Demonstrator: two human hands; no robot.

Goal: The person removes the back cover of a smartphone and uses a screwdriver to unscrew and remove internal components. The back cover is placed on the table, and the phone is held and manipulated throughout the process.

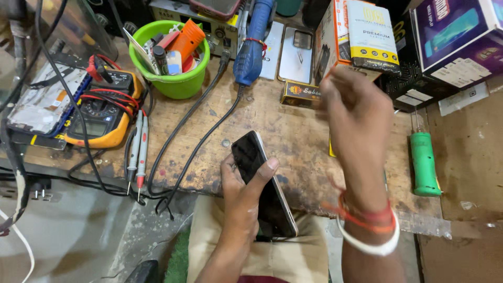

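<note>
- The left hand point(242, 191) grips a dark smartphone point(262, 183) at the worktop point(293, 131) edge, thumb across its screen.
- The right hand point(356, 112) hovers blurred above; whether it pinches anything cannot be told.
- A green screwdriver point(424, 163) lies to the right.

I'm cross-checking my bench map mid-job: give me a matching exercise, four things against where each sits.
Things:
1. smartphone
2. green bucket
3. multimeter
4. green screwdriver

Places:
A. far right of the workbench
B. left end, probe leads trailing off it
C. in the left hand, over the bench's near edge
D. back of the bench, full of tools

Pairs: 1-C, 2-D, 3-B, 4-A
</note>
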